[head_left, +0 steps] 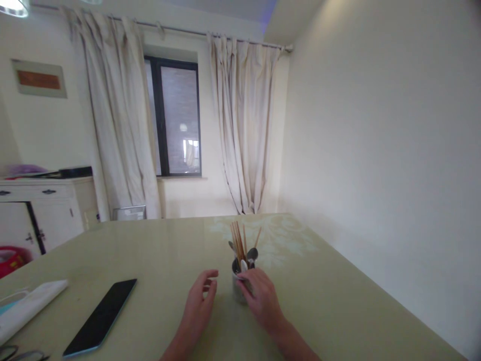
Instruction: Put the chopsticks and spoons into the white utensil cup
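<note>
Fingers of the right hand (259,293) curled, thumb and forefinger brought together at the rim of a grey cup (238,296); impossible to tell whether pinched on the rim, on a handle or on nothing. Fingers of the left hand (201,296) loosely curved, thumb apart from them, just left of the cup and not touching it.

Upright on the pale green table (161,255), probably stiff and not heavy, perhaps tippy with so much standing above the rim; best gripped low around the wall. Inside the cup, chopsticks (237,240): wooden-looking, light and stiff, easily taken by the upper ends. Also inside, spoons (252,254): likely smooth and slightly slippery, better pinched just below the bowl.

Counted outward: two hands; one dark-screened device (101,317), left of the cup and nearer; one long white object (35,308), farther left of the cup; one cup; at least five chopsticks and three spoons in it, possibly more behind the right hand. Well beyond the cup: one white cabinet (56,208) far to its left, two curtains (116,115), one left and one almost straight behind, and one window (180,115), beyond and left.
</note>
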Demonstrator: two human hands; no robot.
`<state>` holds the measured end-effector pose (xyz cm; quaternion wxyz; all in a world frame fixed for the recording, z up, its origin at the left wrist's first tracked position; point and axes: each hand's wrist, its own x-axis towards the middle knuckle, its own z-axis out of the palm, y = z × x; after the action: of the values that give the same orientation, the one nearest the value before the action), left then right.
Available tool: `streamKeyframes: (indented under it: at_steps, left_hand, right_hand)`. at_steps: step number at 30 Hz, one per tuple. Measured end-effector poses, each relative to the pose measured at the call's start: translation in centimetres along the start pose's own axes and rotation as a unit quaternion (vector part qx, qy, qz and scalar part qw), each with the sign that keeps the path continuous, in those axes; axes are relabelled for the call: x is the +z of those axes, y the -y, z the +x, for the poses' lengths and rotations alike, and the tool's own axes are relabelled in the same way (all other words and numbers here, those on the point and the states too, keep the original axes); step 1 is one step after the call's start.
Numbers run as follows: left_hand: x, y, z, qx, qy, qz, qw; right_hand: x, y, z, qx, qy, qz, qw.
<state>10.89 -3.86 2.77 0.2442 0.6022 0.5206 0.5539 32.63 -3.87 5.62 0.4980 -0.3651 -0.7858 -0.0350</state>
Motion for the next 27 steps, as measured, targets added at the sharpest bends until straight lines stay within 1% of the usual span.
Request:
streamKeyframes:
  at_steps: [3,5,7,11,15,16,18,20,22,25,27]
  left_hand:
    - [-0.3,0.5,0.6,-0.037,-0.023,-0.057,0.997]
    - [-0.5,0.7,0.9,-0.05,-0.032,-0.089,0.994]
    - [-0.5,0.9,1.2,-0.059,-0.032,-0.12,0.991]
    - [-0.4,0.8,1.3,-0.077,-0.001,-0.192,0.978]
    - [-0.6,-0.2,0.7,-0.13,0.007,-0.27,0.954]
    - [-0.8,-0.6,0.5,-0.139,0.024,-0.292,0.946]
    - [-1.4,-1.4,0.2,-0.147,0.077,-0.347,0.923]
    - [-2.2,-2.1,0.1,-0.147,0.137,-0.403,0.893]
    - [-2.8,-2.6,0.1,-0.144,0.185,-0.45,0.861]
    - [-3.6,-3.0,0.2,-0.125,0.237,-0.514,0.815]
    - [-3.9,-3.1,0.2,-0.115,0.254,-0.535,0.797]
  right_hand:
    - [-0.3,1.8,0.0,-0.058,0.052,0.026,0.997]
    - [-0.5,2.4,0.0,-0.073,0.064,0.038,0.995]
    - [-0.6,2.7,-0.1,-0.068,0.063,0.048,0.995]
    - [-0.4,2.8,-0.3,-0.047,0.062,0.073,0.994]
    - [-0.3,3.5,-0.5,-0.04,0.062,0.083,0.994]
    - [-0.4,3.7,-0.5,-0.04,0.063,0.088,0.993]
    - [-0.5,4.1,-0.6,-0.04,0.066,0.099,0.992]
    - [-0.4,4.3,-0.8,-0.044,0.066,0.116,0.99]
    - [-0.3,4.3,-0.9,-0.049,0.063,0.132,0.988]
    - [-0.1,4.3,-1.0,-0.057,0.064,0.152,0.985]
    - [-0.1,4.3,-0.9,-0.059,0.067,0.161,0.983]
